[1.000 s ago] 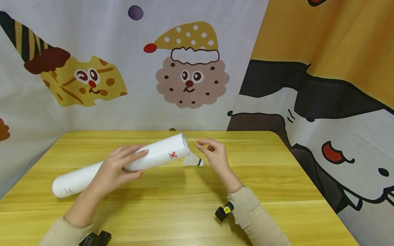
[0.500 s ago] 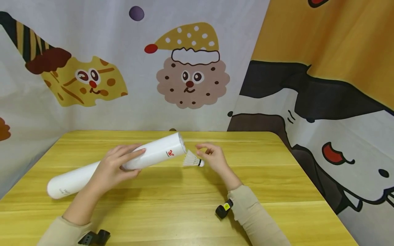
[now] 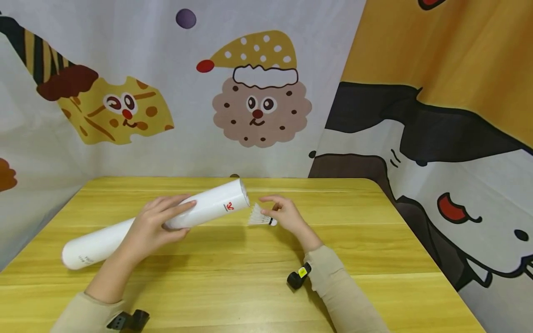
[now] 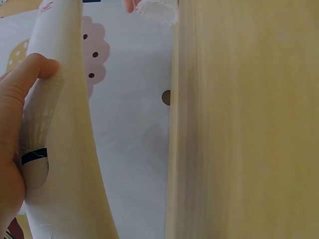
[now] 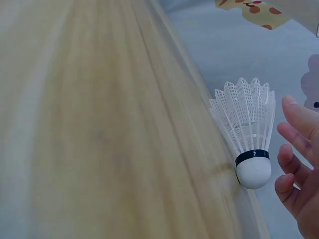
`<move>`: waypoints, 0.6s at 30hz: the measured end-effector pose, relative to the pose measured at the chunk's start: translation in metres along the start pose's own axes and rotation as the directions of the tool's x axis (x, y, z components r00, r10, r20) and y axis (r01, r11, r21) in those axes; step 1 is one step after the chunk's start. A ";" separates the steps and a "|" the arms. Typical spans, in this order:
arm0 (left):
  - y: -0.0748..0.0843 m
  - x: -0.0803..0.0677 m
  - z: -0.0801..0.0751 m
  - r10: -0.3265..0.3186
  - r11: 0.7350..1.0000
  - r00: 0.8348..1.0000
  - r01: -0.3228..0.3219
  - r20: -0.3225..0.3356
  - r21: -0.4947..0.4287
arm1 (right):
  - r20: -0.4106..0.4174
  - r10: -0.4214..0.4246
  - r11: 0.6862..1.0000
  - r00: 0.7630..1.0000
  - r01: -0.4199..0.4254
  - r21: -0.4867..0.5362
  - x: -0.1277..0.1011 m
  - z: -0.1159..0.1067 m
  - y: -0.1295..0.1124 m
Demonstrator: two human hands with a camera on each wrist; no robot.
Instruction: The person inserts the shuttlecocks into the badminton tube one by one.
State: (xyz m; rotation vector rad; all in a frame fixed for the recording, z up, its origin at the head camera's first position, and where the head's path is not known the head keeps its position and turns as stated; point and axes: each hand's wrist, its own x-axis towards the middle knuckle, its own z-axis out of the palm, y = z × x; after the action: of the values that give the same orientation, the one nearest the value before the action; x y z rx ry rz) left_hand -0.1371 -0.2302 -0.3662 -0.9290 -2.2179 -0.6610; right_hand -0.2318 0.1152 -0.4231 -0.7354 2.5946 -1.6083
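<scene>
So rn the left hand (image 3: pixel 156 222) has its fingers wrapped round the middle of the tube (image 3: pixel 154 223), holding it tilted, open end up and pointing right, low end w/ the small print down near the table (image 3: pixel 233 286). The birdie (image 3: pixel 260 216) lies on the table just off the tube's mouth, skirt toward the tube, cork toward the right hand (image 3: pixel 283 215). Right hand's fingers are loosely curled beside the cork; in the wrist view the fingertips (image 5: pixel 294 149) sit just next to it w/ a sliver of gap, so imo not gripping yet, more about to pinch. Step looks like the pick-up before feeding the birdie into the tube. Next move prob needs a light pinch on the cork or the skirt base, since that mesh skirt looks soft enough to crush, then lining it up w/ the mouth, which means the left hand keeping the tube steady at that angle. Hard to see: the tube's inside mostly; the left wrist view shows a faint skirt shape and a dark band thru the wall (image 4: pixel 35 154), so maybe another birdie in there, can't say for sure. Thumb of the right hand is hidden in the wrist view. Also small black bits by both sleeves, prob cam mounts (image 3: pixel 297 277), cut off at the btm edge on the left.
</scene>
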 end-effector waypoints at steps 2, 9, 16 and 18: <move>0.000 0.000 0.001 0.002 1.000 1.000 -0.002 0.000 -0.005 | 0.018 0.000 1.000 1.000 0.000 -0.017 0.002 0.000 0.002; -0.001 -0.001 0.002 0.003 1.000 1.000 -0.003 0.004 -0.010 | 0.091 -0.040 0.997 0.995 0.047 -0.069 0.007 0.000 0.005; -0.002 -0.001 0.002 0.010 1.000 1.000 -0.010 0.009 -0.001 | 0.162 -0.135 0.987 0.977 0.148 -0.066 0.010 0.002 0.008; -0.002 -0.001 0.002 0.009 1.000 1.000 -0.009 0.009 0.003 | 0.175 -0.146 0.985 0.974 0.160 -0.070 0.009 0.002 0.008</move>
State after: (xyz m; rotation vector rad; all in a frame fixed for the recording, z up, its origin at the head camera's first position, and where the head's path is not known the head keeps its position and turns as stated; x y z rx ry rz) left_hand -0.1385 -0.2306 -0.3688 -0.9411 -2.2209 -0.6505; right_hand -0.2425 0.1126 -0.4282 -1.0528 2.5522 -1.4073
